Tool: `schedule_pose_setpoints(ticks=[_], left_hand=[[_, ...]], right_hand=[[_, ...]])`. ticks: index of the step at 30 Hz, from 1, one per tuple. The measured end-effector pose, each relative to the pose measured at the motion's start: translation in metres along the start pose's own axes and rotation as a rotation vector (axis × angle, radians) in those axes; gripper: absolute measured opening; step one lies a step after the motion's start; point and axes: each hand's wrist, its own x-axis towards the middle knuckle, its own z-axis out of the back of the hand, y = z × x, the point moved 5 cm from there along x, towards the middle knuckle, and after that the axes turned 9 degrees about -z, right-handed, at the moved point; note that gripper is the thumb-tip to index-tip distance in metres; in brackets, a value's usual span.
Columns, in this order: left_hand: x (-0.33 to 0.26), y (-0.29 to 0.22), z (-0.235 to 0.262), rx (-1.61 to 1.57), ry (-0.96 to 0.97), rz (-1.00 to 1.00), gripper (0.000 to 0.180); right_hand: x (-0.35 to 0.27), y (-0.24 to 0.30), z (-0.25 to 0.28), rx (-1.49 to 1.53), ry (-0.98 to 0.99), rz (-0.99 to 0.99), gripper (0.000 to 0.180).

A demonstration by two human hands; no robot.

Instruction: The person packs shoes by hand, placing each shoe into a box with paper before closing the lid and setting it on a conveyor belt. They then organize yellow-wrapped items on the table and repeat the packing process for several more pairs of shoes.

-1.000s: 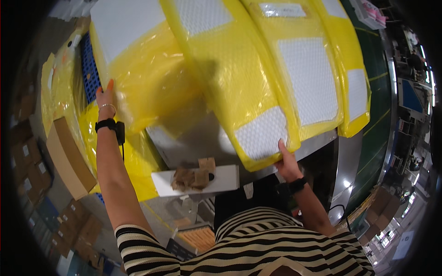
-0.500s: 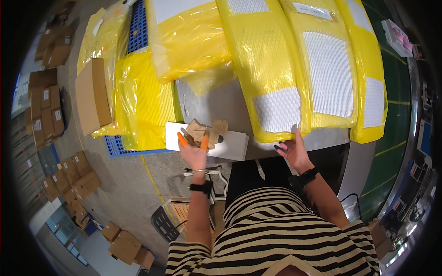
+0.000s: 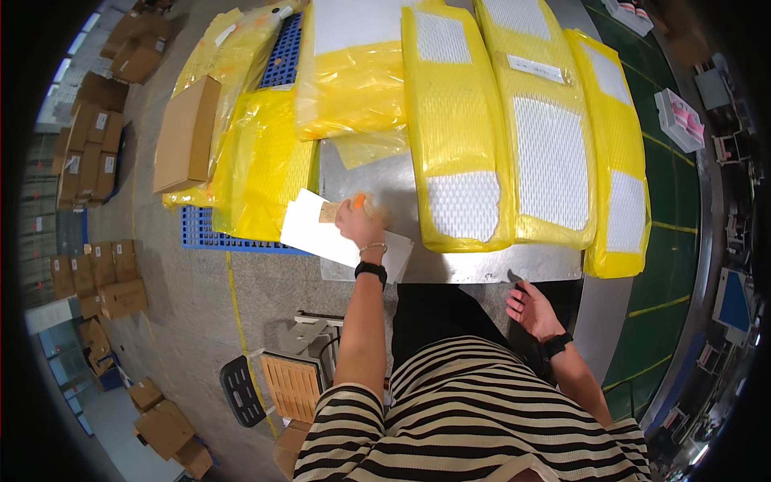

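Observation:
Over a white flat stack at the table's near left edge, my left hand is closed, with orange covers on its fingers. Brown paper pieces are in its grasp, partly hidden and smeared by motion; one brown piece shows beside the fingers, against the white. At the table's near edge, my right hand is raised palm inward, its fingers curled. A small dark curved piece sticks out at its fingertips; its kind is unclear.
Long yellow-wrapped packs with white mesh patches lie across the metal table. More yellow bags and a cardboard box rest left, above a blue pallet. A stool with a wooden seat stands behind left. A green belt runs right.
My left hand has moved up and right and closed over the brown paper pieces. The white stack has turned askew. My right hand has drawn back from the yellow pack's near end.

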Motion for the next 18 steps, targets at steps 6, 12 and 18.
schedule_pose_setpoints(ticks=[6,12,18], left_hand=[[0.024,-0.045,0.000,-0.270,0.004,-0.147,0.053],[-0.003,0.047,0.036,-0.350,-0.135,0.017,0.045],[0.020,0.102,0.018,-0.580,-0.064,0.399,0.053]], right_hand=[[-0.009,0.002,0.014,0.009,-0.019,0.008,0.027],[-0.014,0.006,0.037,0.028,-0.036,0.055,0.026],[-0.013,0.008,0.036,-0.034,-0.084,0.042,0.026]])
